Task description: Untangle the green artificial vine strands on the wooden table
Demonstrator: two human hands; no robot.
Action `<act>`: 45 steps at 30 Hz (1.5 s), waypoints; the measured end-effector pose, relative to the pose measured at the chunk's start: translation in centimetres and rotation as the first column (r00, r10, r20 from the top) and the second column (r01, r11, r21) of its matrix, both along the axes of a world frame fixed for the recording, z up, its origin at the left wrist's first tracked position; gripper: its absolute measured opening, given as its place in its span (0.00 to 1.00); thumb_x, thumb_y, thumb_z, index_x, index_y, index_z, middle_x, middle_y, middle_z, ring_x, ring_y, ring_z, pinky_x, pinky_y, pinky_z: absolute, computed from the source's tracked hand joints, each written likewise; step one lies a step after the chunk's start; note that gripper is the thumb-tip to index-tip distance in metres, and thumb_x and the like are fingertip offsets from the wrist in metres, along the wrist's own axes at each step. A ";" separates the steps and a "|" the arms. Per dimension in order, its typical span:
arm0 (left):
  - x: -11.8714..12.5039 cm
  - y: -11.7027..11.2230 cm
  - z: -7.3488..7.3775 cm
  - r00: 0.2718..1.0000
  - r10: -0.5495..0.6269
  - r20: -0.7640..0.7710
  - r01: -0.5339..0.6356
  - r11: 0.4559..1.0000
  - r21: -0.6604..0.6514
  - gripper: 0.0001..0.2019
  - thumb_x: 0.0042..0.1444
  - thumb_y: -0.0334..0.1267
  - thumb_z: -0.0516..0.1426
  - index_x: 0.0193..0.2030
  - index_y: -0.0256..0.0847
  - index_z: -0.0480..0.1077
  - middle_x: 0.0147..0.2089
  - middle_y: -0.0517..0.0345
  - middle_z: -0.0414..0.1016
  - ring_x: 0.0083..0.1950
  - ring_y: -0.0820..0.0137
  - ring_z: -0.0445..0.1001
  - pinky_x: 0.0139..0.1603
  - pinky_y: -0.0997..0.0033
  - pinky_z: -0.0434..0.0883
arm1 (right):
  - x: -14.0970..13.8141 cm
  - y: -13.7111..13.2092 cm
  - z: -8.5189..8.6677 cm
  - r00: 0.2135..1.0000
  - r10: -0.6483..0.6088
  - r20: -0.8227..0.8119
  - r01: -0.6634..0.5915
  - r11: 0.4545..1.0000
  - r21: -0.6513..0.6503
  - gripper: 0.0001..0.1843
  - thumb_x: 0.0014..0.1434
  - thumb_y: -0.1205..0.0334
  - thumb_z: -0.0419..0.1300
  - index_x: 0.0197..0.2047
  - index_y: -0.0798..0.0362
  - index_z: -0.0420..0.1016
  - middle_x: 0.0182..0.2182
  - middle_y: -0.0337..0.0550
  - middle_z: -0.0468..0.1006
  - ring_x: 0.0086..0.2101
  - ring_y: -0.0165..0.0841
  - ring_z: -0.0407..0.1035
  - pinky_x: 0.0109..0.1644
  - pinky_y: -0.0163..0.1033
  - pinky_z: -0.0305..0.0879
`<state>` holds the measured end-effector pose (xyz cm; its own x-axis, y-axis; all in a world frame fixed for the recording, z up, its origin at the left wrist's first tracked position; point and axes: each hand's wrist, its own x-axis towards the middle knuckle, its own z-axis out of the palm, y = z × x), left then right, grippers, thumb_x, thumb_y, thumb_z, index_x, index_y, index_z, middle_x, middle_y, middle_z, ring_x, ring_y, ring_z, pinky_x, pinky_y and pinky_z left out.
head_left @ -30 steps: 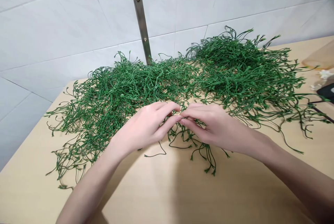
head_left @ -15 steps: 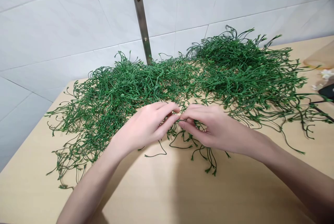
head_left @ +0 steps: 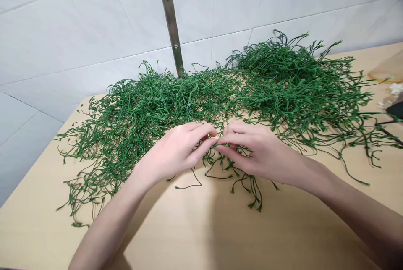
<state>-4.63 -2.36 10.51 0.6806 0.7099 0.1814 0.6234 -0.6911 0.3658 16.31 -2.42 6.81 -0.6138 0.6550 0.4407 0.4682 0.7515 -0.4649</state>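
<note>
My left hand and my right hand meet fingertip to fingertip above the table. Both are closed in a pinch. Between the tips a bit of thin green artificial plant stem shows; the fingers hide most of it. Behind my left hand spreads a tangled heap of green plastic stems with small forked ends. Another thick heap of stems lies behind my right hand. Several loose stems stick out on the table below my right hand, and a single bent stem lies under the left.
The light wooden table butts against a white tiled wall. A metal strip with bolts rises on the wall behind the heaps. At the right edge are small white pieces, a dark object and an orange-tinted translucent item.
The right hand's fingers have shifted slightly, with the rear fingers lifting a little. The left hand stays where it was, and the fingertips still meet.
</note>
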 end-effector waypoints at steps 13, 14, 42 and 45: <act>-0.1 0.2 -0.1 1.000 0.006 -0.003 -0.006 1.000 -0.012 0.11 0.68 0.38 0.48 0.43 0.39 0.69 0.38 0.57 0.75 0.38 0.72 0.73 0.39 0.72 0.69 | 0.0 -0.1 -0.1 0.998 0.024 0.059 -0.018 0.996 -0.090 0.12 0.68 0.63 0.49 0.34 0.54 0.70 0.27 0.39 0.70 0.28 0.29 0.64 0.32 0.36 0.60; -0.1 0.2 0.0 1.000 0.007 0.001 -0.007 1.000 -0.007 0.11 0.68 0.38 0.48 0.43 0.39 0.69 0.38 0.57 0.75 0.37 0.73 0.73 0.39 0.72 0.69 | 0.0 -0.1 -0.1 0.998 0.025 0.053 -0.021 0.996 -0.085 0.12 0.68 0.63 0.49 0.35 0.54 0.69 0.27 0.39 0.70 0.28 0.29 0.64 0.32 0.36 0.59; 0.0 0.2 -0.2 1.000 -0.006 -0.002 0.006 1.000 -0.026 0.10 0.67 0.38 0.49 0.43 0.38 0.70 0.37 0.59 0.75 0.36 0.74 0.72 0.38 0.73 0.68 | 0.2 0.1 -0.1 0.996 0.047 0.070 -0.038 0.992 -0.116 0.12 0.68 0.64 0.50 0.34 0.55 0.69 0.25 0.36 0.67 0.25 0.27 0.59 0.30 0.36 0.55; 0.0 0.2 -0.3 1.000 -0.007 -0.005 0.006 0.999 -0.041 0.11 0.68 0.38 0.48 0.43 0.39 0.70 0.38 0.59 0.75 0.37 0.74 0.73 0.38 0.73 0.68 | 0.3 0.1 -0.2 0.995 0.054 0.089 -0.042 0.990 -0.136 0.13 0.68 0.63 0.49 0.32 0.54 0.68 0.24 0.36 0.66 0.26 0.27 0.59 0.30 0.36 0.55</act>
